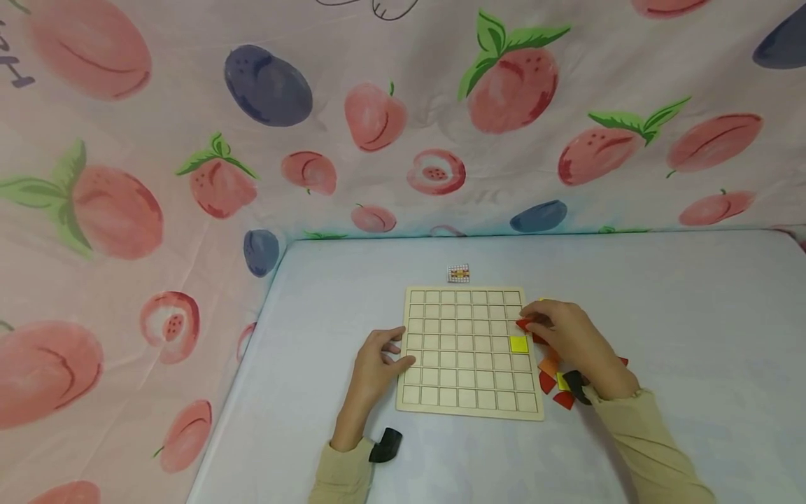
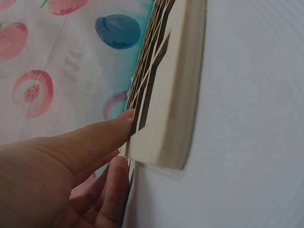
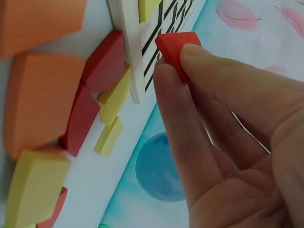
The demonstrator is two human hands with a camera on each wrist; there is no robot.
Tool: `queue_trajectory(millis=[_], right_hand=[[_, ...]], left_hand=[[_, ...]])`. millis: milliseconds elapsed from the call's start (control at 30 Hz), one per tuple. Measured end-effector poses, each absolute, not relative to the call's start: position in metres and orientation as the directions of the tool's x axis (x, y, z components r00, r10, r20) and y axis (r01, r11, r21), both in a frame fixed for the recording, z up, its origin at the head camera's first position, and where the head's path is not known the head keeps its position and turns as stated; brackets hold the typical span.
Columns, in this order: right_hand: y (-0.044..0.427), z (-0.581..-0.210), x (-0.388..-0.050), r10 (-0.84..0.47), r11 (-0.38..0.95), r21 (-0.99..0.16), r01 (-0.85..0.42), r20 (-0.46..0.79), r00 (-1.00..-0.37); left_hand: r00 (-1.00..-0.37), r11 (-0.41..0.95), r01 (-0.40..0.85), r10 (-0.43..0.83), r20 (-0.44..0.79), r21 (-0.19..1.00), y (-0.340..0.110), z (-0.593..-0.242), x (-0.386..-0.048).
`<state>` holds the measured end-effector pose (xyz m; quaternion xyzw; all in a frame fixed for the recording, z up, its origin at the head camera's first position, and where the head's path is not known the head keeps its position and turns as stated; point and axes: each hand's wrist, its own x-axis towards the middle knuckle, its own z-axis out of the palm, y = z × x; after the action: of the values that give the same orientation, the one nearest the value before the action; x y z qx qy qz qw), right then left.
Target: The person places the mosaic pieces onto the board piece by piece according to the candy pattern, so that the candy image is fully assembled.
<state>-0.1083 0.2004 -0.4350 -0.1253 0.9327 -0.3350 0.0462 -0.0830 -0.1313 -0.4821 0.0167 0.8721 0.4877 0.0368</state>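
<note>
A wooden grid board (image 1: 466,343) lies flat on the table. At its left edge is my left hand (image 1: 371,367), thumb and forefinger spread and touching the rim; in the left wrist view the thumb tip (image 2: 124,118) rests over the edge, with other fingers beside it. My right hand (image 1: 569,336) pinches a small red wooden tile (image 3: 173,47) between thumb and fingertips, just above the board's right side. Near it, a yellow square tile (image 1: 519,344) sits in a right-column cell. Beside the board lie loose orange tiles (image 3: 45,102), red tiles (image 3: 104,61) and yellow tiles (image 3: 38,190), partly hidden by the right hand in the head view.
Behind the board lies a small printed card (image 1: 458,274) with a coloured grid pattern. The white tabletop (image 1: 315,308) meets a fruit-patterned cloth (image 1: 378,182) at the back and left. Black straps or mounts (image 1: 386,445) sit at both wrists.
</note>
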Motion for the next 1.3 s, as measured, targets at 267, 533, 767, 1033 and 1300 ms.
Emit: queue_trajectory(millis=[267, 533, 767, 1033, 1300], right_hand=[[0.197, -0.442, -0.111, -0.324, 0.723, -0.628, -0.289, 0.061, -0.944], [0.193, -0.447, -0.115, -0.374, 0.74, -0.576, -0.348, 0.079, -0.924], [0.191, -0.451, -0.117, -0.36, 0.782, -0.526, -0.334, 0.057, -0.931], [0.191, -0.451, -0.119, -0.318, 0.792, -0.541, -0.283, 0.03, -0.948], [0.191, -0.45, -0.12, -0.298, 0.784, -0.574, -0.237, -0.013, -0.955]], left_hand=[[-0.997, 0.519, 0.002, 0.066, -0.038, 0.855, -0.132, -0.483, -0.083], [-0.997, 0.518, 0.005, 0.067, -0.035, 0.856, -0.132, -0.484, -0.083], [-0.997, 0.514, -0.002, 0.067, -0.043, 0.858, -0.132, -0.484, -0.084], [-0.997, 0.521, 0.011, 0.07, -0.03, 0.853, -0.132, -0.484, -0.084], [-0.997, 0.516, 0.016, 0.073, -0.026, 0.857, -0.132, -0.485, -0.084]])
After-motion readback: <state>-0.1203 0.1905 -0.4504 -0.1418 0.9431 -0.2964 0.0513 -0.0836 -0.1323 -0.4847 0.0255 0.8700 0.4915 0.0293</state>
